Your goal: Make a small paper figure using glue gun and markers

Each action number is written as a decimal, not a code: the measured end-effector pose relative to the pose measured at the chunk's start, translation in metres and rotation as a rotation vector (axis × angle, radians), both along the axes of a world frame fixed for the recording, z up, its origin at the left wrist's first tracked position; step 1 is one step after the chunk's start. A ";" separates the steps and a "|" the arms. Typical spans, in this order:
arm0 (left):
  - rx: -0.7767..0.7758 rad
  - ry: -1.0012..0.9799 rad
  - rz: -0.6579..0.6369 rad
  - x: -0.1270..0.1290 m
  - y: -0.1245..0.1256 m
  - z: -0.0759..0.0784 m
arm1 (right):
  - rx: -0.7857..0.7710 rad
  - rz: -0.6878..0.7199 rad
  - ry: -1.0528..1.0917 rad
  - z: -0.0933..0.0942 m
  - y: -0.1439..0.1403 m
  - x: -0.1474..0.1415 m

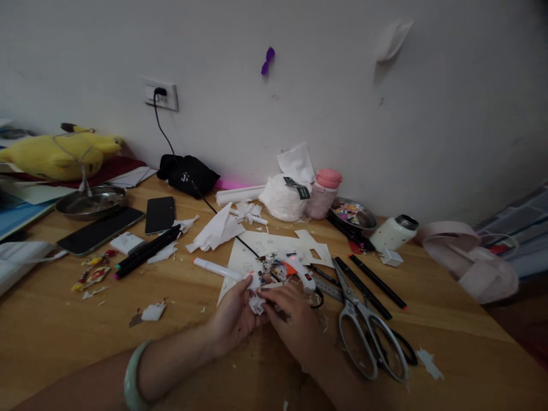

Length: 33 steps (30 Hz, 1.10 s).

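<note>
My left hand (233,317) and my right hand (293,319) meet over the wooden table (64,331), pinching a small crumpled white paper piece (257,302) between their fingertips. My left wrist wears a pale green bangle (133,377). Just beyond the fingers lies a white glue gun (299,269) with an orange tip and a lit red light, resting on a white paper sheet (257,248) among small paper scraps. A white marker (216,268) lies to the left of my left hand.
Large silver scissors (363,331) lie right of my right hand, with black pens (377,282) behind them. Phones (159,214), black markers (148,251), a metal bowl (91,202), a yellow plush toy (55,154), a pink bottle (323,194) and a white jar (394,231) crowd the table's far side.
</note>
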<state>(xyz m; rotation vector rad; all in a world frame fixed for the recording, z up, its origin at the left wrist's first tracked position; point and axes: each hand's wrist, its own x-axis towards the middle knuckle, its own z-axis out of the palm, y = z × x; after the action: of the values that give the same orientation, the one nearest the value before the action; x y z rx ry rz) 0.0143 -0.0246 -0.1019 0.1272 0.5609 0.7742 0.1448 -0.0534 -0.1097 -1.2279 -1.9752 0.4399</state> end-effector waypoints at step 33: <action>0.411 0.537 0.009 0.001 -0.009 -0.001 | -0.361 -0.332 0.577 -0.002 0.002 -0.001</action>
<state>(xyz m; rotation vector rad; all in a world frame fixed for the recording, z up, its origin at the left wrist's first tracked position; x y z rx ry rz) 0.0156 -0.0333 -0.1026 0.7274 0.9028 0.8596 0.1437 -0.0514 -0.1118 -1.4184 -1.2108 0.8905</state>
